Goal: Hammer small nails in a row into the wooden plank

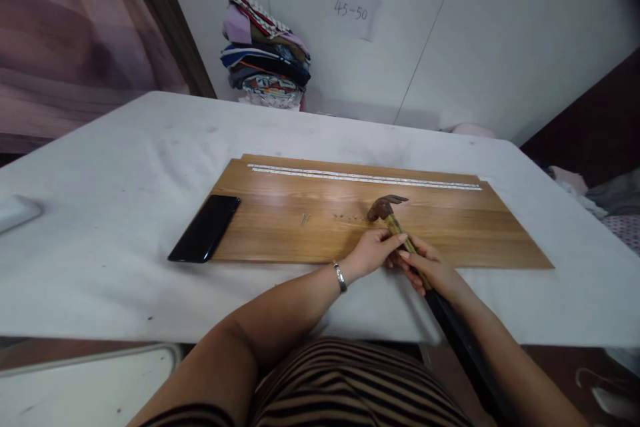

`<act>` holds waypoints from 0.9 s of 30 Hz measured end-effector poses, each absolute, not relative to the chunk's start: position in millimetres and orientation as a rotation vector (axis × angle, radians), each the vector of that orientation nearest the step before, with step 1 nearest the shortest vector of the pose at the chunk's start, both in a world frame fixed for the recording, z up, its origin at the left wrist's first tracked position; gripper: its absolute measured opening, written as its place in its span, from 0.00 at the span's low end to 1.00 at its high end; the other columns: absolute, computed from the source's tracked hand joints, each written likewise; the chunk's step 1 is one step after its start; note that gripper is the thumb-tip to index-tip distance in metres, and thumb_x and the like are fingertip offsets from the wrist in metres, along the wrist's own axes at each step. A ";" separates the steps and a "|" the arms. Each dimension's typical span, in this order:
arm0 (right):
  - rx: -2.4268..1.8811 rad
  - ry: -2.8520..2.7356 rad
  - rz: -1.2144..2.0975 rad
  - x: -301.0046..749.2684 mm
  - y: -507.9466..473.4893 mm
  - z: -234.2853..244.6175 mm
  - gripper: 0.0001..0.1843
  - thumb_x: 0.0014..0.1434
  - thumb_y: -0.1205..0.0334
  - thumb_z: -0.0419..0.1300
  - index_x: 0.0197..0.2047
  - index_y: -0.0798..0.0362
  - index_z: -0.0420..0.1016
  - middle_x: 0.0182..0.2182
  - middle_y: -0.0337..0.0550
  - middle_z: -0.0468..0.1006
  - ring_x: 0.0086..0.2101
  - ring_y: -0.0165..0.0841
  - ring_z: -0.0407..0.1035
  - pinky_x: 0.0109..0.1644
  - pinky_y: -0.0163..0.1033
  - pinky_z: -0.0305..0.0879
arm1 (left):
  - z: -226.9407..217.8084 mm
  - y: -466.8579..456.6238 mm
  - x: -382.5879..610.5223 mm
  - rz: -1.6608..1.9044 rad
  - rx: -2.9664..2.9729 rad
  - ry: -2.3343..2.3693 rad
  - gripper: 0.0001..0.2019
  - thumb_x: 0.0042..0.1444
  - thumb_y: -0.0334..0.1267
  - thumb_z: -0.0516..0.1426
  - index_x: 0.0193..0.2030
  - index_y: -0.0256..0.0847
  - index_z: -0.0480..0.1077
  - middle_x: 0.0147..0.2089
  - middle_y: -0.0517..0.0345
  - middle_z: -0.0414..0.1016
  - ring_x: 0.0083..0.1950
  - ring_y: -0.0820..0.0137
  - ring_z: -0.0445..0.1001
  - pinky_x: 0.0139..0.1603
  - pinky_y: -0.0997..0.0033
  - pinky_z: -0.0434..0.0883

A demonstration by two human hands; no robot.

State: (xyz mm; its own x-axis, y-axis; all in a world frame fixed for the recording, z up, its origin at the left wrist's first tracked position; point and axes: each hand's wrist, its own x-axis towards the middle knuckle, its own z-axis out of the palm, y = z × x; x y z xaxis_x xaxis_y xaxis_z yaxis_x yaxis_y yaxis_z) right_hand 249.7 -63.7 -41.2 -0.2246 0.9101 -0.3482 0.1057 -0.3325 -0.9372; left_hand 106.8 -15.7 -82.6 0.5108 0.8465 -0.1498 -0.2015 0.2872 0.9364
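A claw hammer [386, 208] with a rusty brown head and a yellow-and-black handle rests head-down on a long wooden board [310, 213]. My right hand [429, 270] is wrapped round the hammer's handle just below the head. My left hand [373, 252] sits beside it at the board's near edge, fingers pinched together next to the handle; what they pinch is too small to name. Several small nails [349, 217] stand in a short row on the board left of the hammer head, with two loose nails [305, 218] further left.
A black phone [205, 228] lies at the board's left end. A metal strip [365, 177] runs along the board's far edge. The white table [125, 167] carries a white object [15, 212] at its left edge. Folded clothes [265, 53] are stacked by the wall.
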 end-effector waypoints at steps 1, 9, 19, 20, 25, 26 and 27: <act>-1.405 -1.253 1.625 249.0 -63.2 -40.2 0.21 0.54 0.46 0.63 0.42 0.50 0.63 0.20 0.27 0.63 0.13 0.21 0.54 0.12 0.28 0.55 | -82.4 -15.3 106.8 0.789 1.043 0.740 0.30 0.43 0.67 0.61 0.30 0.35 0.67 0.21 0.62 0.70 0.20 0.78 0.66 0.22 0.76 0.65; -1.417 -1.241 1.572 244.9 -65.9 -39.1 0.22 0.53 0.46 0.63 0.43 0.50 0.62 0.22 0.27 0.64 0.13 0.20 0.54 0.11 0.28 0.55 | -89.3 -13.1 108.7 0.800 1.059 0.700 0.29 0.46 0.65 0.61 0.31 0.35 0.69 0.22 0.62 0.70 0.21 0.78 0.67 0.23 0.76 0.66; -1.457 -1.256 1.579 242.3 -66.5 -30.1 0.22 0.54 0.47 0.63 0.45 0.51 0.62 0.23 0.28 0.65 0.14 0.20 0.54 0.13 0.28 0.55 | -87.8 -12.3 109.3 0.801 1.023 0.705 0.25 0.50 0.60 0.61 0.30 0.35 0.69 0.21 0.62 0.69 0.20 0.78 0.66 0.23 0.77 0.65; -1.469 -1.253 1.574 242.2 -66.7 -30.0 0.22 0.55 0.48 0.63 0.46 0.51 0.63 0.23 0.28 0.66 0.14 0.20 0.54 0.13 0.28 0.55 | -87.4 -12.2 109.3 0.800 1.021 0.703 0.25 0.51 0.60 0.61 0.30 0.35 0.69 0.21 0.62 0.69 0.20 0.78 0.66 0.23 0.77 0.66; -1.505 -1.252 1.534 237.7 -69.6 -26.5 0.27 0.54 0.48 0.63 0.52 0.51 0.63 0.21 0.27 0.65 0.14 0.21 0.55 0.13 0.29 0.55 | -86.9 -13.0 109.8 0.803 1.007 0.690 0.25 0.49 0.60 0.62 0.30 0.35 0.69 0.20 0.62 0.69 0.20 0.78 0.66 0.22 0.77 0.65; -1.508 -1.259 1.526 236.5 -70.2 -25.3 0.28 0.54 0.48 0.63 0.53 0.52 0.62 0.20 0.26 0.64 0.14 0.21 0.55 0.13 0.29 0.55 | -86.9 -13.3 109.8 0.810 1.001 0.688 0.25 0.49 0.60 0.62 0.30 0.35 0.69 0.20 0.62 0.69 0.20 0.78 0.66 0.22 0.77 0.65; -1.512 -1.264 1.521 235.5 -70.6 -24.2 0.29 0.54 0.48 0.63 0.54 0.52 0.62 0.20 0.26 0.64 0.13 0.22 0.54 0.13 0.28 0.55 | -86.8 -13.6 109.8 0.817 0.995 0.686 0.25 0.49 0.60 0.62 0.29 0.35 0.69 0.20 0.62 0.69 0.19 0.78 0.65 0.21 0.77 0.64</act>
State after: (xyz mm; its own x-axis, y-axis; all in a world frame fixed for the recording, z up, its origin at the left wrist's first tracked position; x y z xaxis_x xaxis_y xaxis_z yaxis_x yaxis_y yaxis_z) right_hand 235.5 -70.6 -24.2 -0.1329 0.9243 -0.3577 0.1824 -0.3319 -0.9255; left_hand 109.8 -13.6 -86.8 0.5247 0.8416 -0.1277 -0.2716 0.3077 0.9119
